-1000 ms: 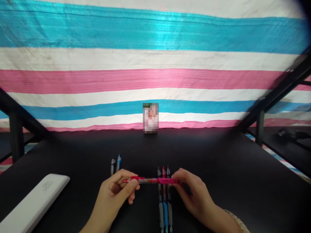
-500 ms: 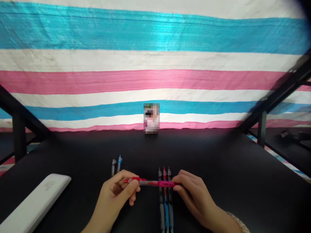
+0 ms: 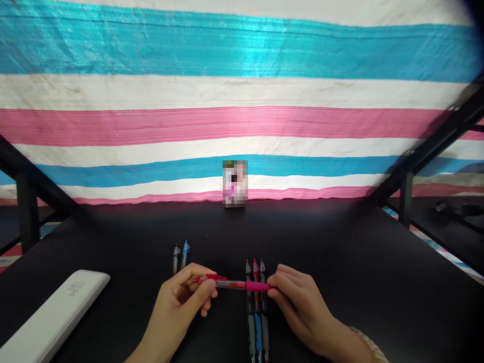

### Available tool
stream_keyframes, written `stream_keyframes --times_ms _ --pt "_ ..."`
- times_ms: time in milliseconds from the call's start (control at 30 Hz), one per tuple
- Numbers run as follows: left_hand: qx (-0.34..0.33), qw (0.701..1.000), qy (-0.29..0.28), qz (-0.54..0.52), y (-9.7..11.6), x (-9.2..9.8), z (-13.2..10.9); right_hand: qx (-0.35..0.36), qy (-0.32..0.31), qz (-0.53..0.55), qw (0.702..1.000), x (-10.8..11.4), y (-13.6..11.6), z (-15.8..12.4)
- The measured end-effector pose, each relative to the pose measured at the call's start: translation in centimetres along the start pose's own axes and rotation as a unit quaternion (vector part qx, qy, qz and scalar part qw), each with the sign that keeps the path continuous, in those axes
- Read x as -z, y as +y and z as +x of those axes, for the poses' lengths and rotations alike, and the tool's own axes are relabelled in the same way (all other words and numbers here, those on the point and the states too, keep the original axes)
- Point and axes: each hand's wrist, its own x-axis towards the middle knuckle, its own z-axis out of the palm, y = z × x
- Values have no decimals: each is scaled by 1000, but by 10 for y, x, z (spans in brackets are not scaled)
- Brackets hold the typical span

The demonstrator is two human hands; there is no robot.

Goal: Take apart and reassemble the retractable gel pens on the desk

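A pen [image 3: 231,285] with a clear barrel, red clip end and pink grip lies level between my two hands. My left hand [image 3: 185,300] is closed on its red clip end, thumb and fingers pinching it. At the other end, my right hand [image 3: 298,302] pinches the tip beyond the pink grip. Beneath the held pen, three pens lie side by side on the table: a grey-gripped pen [image 3: 251,327], a red-topped pen with a blue grip [image 3: 258,325] and another grey-gripped pen [image 3: 265,333]. Past my left hand lie a black-topped pen [image 3: 176,259] and a blue-topped pen [image 3: 185,254], their lower parts hidden.
A long white box-like object [image 3: 56,317] lies on the black table [image 3: 151,227] at the left. A small blurred-out box [image 3: 235,184] stands at the back against the striped sheet [image 3: 242,121]. Black metal bars [image 3: 427,146] slope along both sides.
The pink grip has turned about the pen's long axis, and its slotted side no longer shows. Both hands keep their hold, and the other pens lie as before.
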Motion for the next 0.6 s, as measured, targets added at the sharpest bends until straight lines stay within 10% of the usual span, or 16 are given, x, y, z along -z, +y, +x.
stream_keyframes --times_ms 600 --pt "-63 998 2 -13 -9 6 -2 -173 -45 207 962 -7 -8 1"
